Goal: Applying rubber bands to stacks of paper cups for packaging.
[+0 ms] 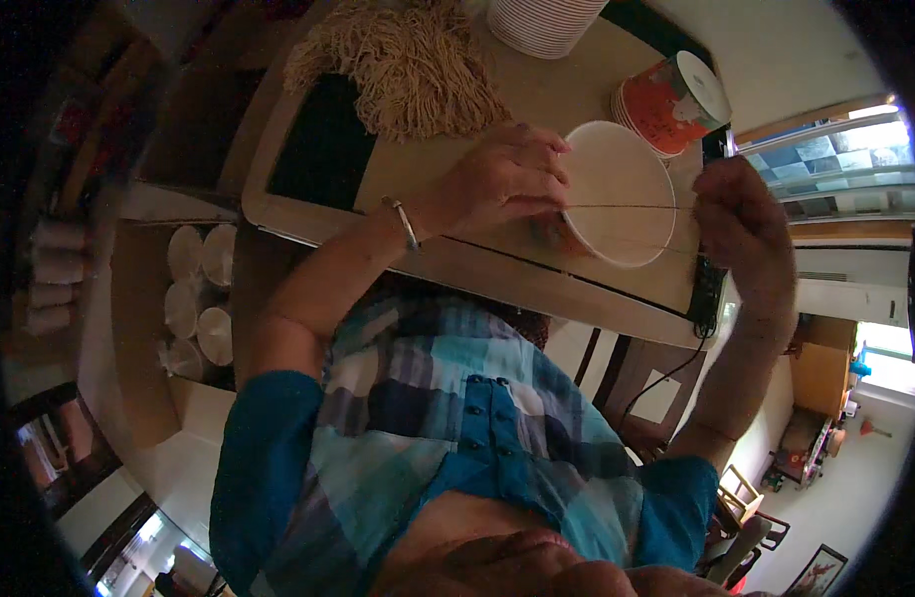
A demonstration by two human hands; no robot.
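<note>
A round paper tub (617, 164), white inside, stands at the table's near edge with its mouth turned up toward me. Across that mouth runs a thin string (627, 206), drawn taut between my two hands. My left hand (517, 174) is closed on one end, its fingertips against the tub's left rim. Beyond the right rim, my right hand (744, 214) is closed in a fist on the other end, apart from the tub. A second, fainter length of string slants from the tub's lower right toward my right hand. A heap of beige strings (408, 75) lies beyond my left hand.
A stack of red printed tubs (671, 104) lies tilted past the tub, and a stack of white tubs (545, 25) stands at the far edge. Left of the table (408, 169), an open cardboard box (139, 328) holds several white round tubs. A black cable (666, 376) hangs at the right corner.
</note>
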